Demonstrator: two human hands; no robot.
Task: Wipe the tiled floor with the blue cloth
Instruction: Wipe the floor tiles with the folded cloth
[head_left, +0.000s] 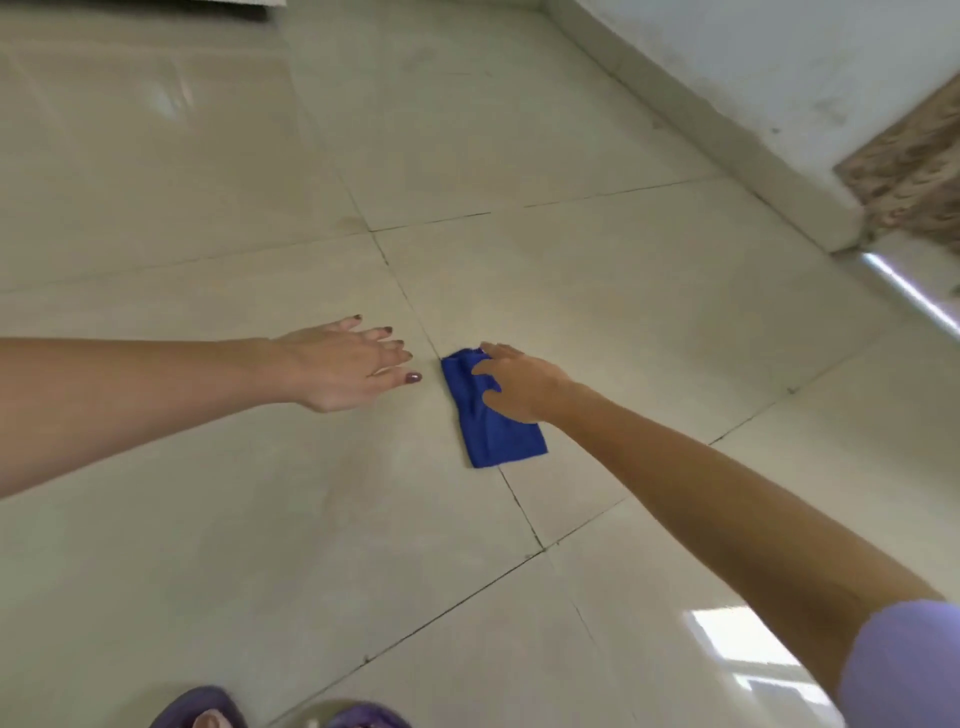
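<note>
The tiled floor (260, 519) consists of large glossy cream tiles separated by dark grout lines; window light reflects off it at the near right. A pale wall (727, 62) with a matching skirting (701, 140) runs diagonally along the floor's far right edge, ending at a mottled brown stone panel (914, 171) in the far right corner.

The blue cloth (493, 426), folded into a narrow rectangle, lies flat on the floor near the middle of the view, straddling a grout line. Bare tile extends on all sides of it, widest toward the far left.

The right hand (514, 382) reaches from the lower right, arm extended, a lilac sleeve (904, 670) at the upper arm. Its palm faces down with the fingers spread and pressed onto the far half of the cloth; they are not curled around it.

The left hand (345, 364) extends from the left edge, palm down, fingers straight and slightly fanned, holding nothing. Its fingertips are just beside the cloth's far corner without touching. Whether it rests on the tile cannot be determined.

Purple sandals (197, 709) appear at the near edge.
</note>
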